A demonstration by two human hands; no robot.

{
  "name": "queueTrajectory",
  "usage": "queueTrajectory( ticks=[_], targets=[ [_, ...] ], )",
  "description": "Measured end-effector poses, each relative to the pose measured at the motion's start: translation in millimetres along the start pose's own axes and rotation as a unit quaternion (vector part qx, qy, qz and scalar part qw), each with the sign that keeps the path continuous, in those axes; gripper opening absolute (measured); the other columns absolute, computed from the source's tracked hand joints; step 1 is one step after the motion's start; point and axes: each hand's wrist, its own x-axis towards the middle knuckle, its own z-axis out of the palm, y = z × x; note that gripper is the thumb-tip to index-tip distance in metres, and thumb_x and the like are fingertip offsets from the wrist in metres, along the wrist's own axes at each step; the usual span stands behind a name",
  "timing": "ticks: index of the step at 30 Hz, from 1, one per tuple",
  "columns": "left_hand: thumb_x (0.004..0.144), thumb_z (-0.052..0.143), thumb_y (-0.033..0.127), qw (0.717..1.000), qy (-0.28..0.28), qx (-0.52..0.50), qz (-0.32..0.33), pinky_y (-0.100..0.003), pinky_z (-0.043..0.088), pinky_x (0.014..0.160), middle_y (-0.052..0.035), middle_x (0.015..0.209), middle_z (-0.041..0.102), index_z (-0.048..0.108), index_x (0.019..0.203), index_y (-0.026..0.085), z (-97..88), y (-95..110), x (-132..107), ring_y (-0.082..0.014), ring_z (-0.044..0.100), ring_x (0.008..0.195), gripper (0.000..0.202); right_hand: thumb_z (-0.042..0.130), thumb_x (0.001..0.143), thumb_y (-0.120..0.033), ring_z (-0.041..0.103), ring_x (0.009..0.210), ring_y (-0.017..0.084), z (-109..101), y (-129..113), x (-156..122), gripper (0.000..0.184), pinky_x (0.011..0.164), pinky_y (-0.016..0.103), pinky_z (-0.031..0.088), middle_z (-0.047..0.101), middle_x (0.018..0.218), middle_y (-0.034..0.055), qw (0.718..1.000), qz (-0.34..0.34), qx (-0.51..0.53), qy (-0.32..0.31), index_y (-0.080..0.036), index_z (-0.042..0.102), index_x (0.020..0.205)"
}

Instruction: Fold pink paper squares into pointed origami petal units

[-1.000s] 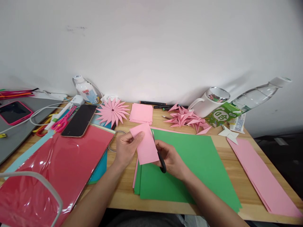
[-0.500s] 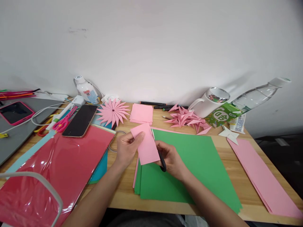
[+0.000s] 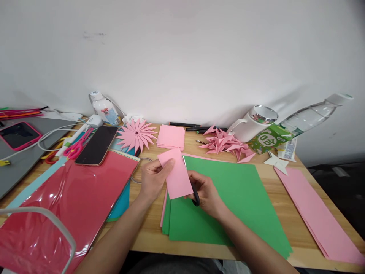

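Between thumb and fingers, my left hand (image 3: pixel 153 176) pinches a small rectangle of pink paper (image 3: pixel 177 177), held tilted above the table. My right hand (image 3: pixel 205 192) is closed on black-handled scissors (image 3: pixel 195 195). Part of a blade shows along the paper's right edge; the rest is hidden behind the paper and my fingers. Beneath both hands lies a stack of green paper (image 3: pixel 228 205) with pink sheets under it. Behind them sits a pile of pink paper squares (image 3: pixel 170 136). A pink folded paper star wheel (image 3: pixel 137 133) lies to its left, and pink folded paper pieces (image 3: pixel 221 142) are heaped to its right.
On the left are a red plastic-covered pack (image 3: pixel 82 194), a dark phone (image 3: pixel 97 145), pink scissors (image 3: pixel 78 144) and a white bottle (image 3: pixel 104 108). A white mug (image 3: pixel 251 123), a green box (image 3: pixel 268 139), a water bottle (image 3: pixel 313 114) and pink strips (image 3: pixel 316 213) occupy the right.
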Motion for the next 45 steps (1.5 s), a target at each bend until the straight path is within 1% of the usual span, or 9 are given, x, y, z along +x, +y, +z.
queueTrajectory(
  ticks=[3,5,9,15,20,24,35,41,45],
  targets=[
    [0.068,0.071,0.036,1.000,-0.004,0.005,-0.003,-0.018,0.035,0.041,0.0025,0.053,0.050,0.062,0.056,0.012,0.9,1.0,-0.2,-0.0063,0.041,0.046,0.028,0.081,0.055,-0.043,0.049,0.067,0.014,0.1,-3.1,0.0,0.041,0.066,0.025,0.043,0.052,0.070,-0.0014,1.000,-0.011,-0.002,-0.015,-0.020,0.054,0.076],
    [0.066,0.072,0.033,1.000,-0.004,0.017,0.001,-0.018,0.034,0.040,0.0029,0.051,0.049,0.062,0.054,0.012,1.6,2.5,-0.5,-0.0062,0.041,0.046,0.027,0.081,0.055,-0.043,0.049,0.070,0.015,-0.1,-5.1,0.0,0.043,0.069,0.026,0.043,0.052,0.074,-0.0008,1.000,-0.011,0.003,-0.026,-0.020,0.052,0.077],
    [0.064,0.074,0.031,1.000,-0.001,0.030,0.001,-0.018,0.031,0.039,0.0034,0.049,0.048,0.061,0.052,0.012,2.3,4.1,-1.5,-0.0059,0.038,0.045,0.026,0.081,0.054,-0.046,0.047,0.068,0.014,-1.0,-6.1,0.3,0.045,0.066,0.025,0.043,0.050,0.070,-0.0016,1.000,-0.010,-0.001,-0.022,-0.020,0.049,0.073],
    [0.064,0.073,0.034,1.000,-0.005,0.012,-0.013,-0.018,0.032,0.040,0.0032,0.050,0.048,0.061,0.054,0.012,2.2,1.5,-2.3,-0.0062,0.039,0.045,0.028,0.080,0.052,-0.049,0.044,0.064,0.013,-0.9,-4.4,0.5,0.048,0.061,0.023,0.041,0.048,0.065,-0.0027,1.000,-0.007,-0.005,-0.006,-0.020,0.046,0.069],
    [0.068,0.071,0.037,1.000,-0.011,0.001,-0.014,-0.018,0.032,0.041,0.0029,0.052,0.049,0.060,0.055,0.012,1.3,-1.3,-2.1,-0.0059,0.040,0.046,0.030,0.081,0.052,-0.046,0.041,0.059,0.011,-0.2,-2.3,0.2,0.046,0.057,0.021,0.037,0.046,0.063,-0.0035,1.000,0.001,0.007,0.000,-0.020,0.047,0.067],
    [0.069,0.070,0.036,1.000,-0.017,0.003,-0.011,-0.017,0.032,0.042,0.0028,0.053,0.049,0.060,0.056,0.012,0.8,-1.1,-2.3,-0.0058,0.040,0.047,0.029,0.082,0.053,-0.044,0.042,0.061,0.012,-0.2,2.3,-0.5,0.044,0.057,0.021,0.037,0.046,0.062,-0.0036,1.000,-0.001,0.015,0.006,-0.019,0.049,0.069],
    [0.070,0.070,0.037,1.000,-0.023,-0.008,-0.016,-0.017,0.031,0.041,0.0034,0.053,0.047,0.059,0.056,0.012,2.5,2.5,-2.6,-0.0054,0.038,0.047,0.030,0.082,0.054,-0.041,0.046,0.059,0.012,3.6,4.5,-1.1,0.037,0.056,0.022,0.039,0.053,0.060,-0.0021,0.999,0.001,0.031,0.037,-0.018,0.055,0.066],
    [0.069,0.070,0.039,0.998,-0.025,-0.017,-0.046,-0.018,0.031,0.042,0.0029,0.053,0.047,0.057,0.056,0.011,2.3,0.8,-2.5,-0.0059,0.038,0.048,0.033,0.081,0.054,-0.034,0.041,0.048,0.008,5.4,4.0,-1.3,0.033,0.046,0.019,0.035,0.048,0.052,-0.0048,0.998,0.010,0.037,0.048,-0.017,0.053,0.061],
    [0.068,0.071,0.038,0.996,-0.040,-0.044,-0.063,-0.020,0.035,0.044,0.0015,0.057,0.052,0.058,0.059,0.012,3.3,2.4,-1.7,-0.0071,0.042,0.050,0.031,0.080,0.055,-0.031,0.042,0.047,0.008,4.7,2.1,-1.2,0.031,0.045,0.019,0.036,0.048,0.051,-0.0051,0.998,0.012,0.024,0.051,-0.017,0.053,0.060]
  ],
)
